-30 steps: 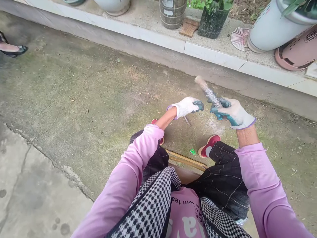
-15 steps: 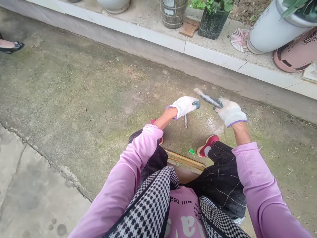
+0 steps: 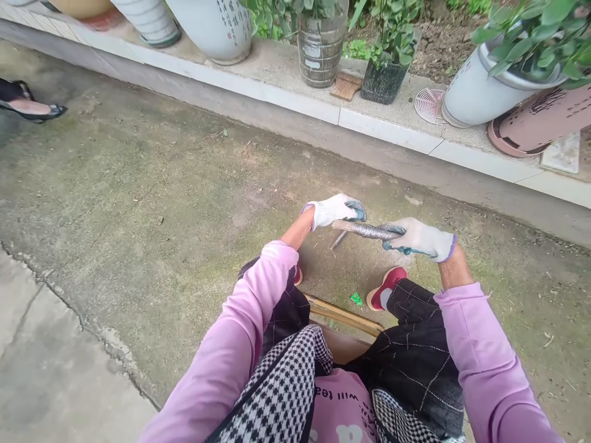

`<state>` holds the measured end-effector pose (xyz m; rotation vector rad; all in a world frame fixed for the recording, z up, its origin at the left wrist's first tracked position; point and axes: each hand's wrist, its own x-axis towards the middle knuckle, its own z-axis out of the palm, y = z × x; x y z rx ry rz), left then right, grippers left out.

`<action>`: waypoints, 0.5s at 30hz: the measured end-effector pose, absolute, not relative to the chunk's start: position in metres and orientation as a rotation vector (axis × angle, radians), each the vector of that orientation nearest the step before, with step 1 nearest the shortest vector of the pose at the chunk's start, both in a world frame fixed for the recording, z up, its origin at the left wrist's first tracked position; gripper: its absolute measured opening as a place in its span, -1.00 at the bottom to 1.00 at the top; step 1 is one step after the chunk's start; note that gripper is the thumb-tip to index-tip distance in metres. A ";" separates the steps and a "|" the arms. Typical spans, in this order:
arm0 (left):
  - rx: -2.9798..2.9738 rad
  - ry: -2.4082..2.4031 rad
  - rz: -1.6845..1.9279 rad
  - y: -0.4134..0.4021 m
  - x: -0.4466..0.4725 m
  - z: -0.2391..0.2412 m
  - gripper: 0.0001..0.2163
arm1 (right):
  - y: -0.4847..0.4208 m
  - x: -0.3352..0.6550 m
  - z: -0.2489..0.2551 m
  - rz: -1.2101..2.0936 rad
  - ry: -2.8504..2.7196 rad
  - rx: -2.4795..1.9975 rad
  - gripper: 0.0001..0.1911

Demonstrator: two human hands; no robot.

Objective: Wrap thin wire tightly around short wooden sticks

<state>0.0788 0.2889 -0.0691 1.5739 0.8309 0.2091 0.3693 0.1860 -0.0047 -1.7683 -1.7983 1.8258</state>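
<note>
My right hand, in a white glove with a blue-green palm, is closed around a short stick that looks wrapped in silvery material. The stick points left, its pale bare end close below my left hand. My left hand wears a matching glove, and its fingers are curled shut. A thin greyish rod slants down from under that hand and appears to be held in it. Its upper part is hidden by the glove and the stick.
Concrete ground stretches around my red shoes. A small green wrapper lies between my feet. Ahead, a low tiled ledge carries several potted plants, including a white pot. Another person's black shoe is at far left.
My right hand has lowered the wrapped stick and swung it nearly level, its pale end now close to my left hand. The thin rod has tilted. My view has risen slightly.
</note>
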 end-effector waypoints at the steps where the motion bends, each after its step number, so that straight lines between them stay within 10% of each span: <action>1: 1.512 0.815 0.237 0.290 0.080 -0.070 -0.78 | 0.185 0.367 -0.002 1.831 -1.745 -1.740 -0.46; 15: 1.605 1.002 0.077 0.253 0.105 -0.036 -0.74 | 0.210 0.360 -0.032 1.055 -1.474 -2.062 -0.71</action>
